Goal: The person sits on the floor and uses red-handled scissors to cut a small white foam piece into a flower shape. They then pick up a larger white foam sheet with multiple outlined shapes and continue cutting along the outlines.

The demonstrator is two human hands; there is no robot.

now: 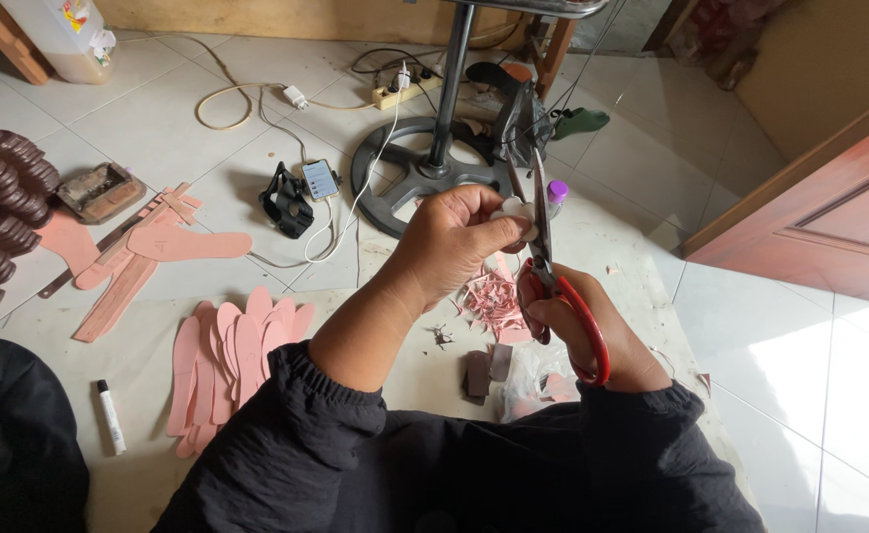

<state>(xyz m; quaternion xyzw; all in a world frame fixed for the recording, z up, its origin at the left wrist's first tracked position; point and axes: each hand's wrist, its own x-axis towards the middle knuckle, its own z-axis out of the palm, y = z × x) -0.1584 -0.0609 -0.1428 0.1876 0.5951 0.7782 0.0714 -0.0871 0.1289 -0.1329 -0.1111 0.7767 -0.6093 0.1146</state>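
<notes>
My left hand (459, 240) is closed around a small pale piece (513, 210), held up in front of me. My right hand (592, 336) grips red-handled scissors (553, 266), blades pointing up and meeting the pale piece. Pink trimmings (491, 299) lie in a heap on the floor just below the hands. Both arms wear black sleeves.
A fan of pink insole shapes (232, 355) lies at left, with more pink cut-outs and strips (148, 252) beyond. A white marker (111, 417), a phone on a cable (320, 180), a black round stand base (424, 178), a power strip (405, 92) and a wooden door (829, 227) surround the spot.
</notes>
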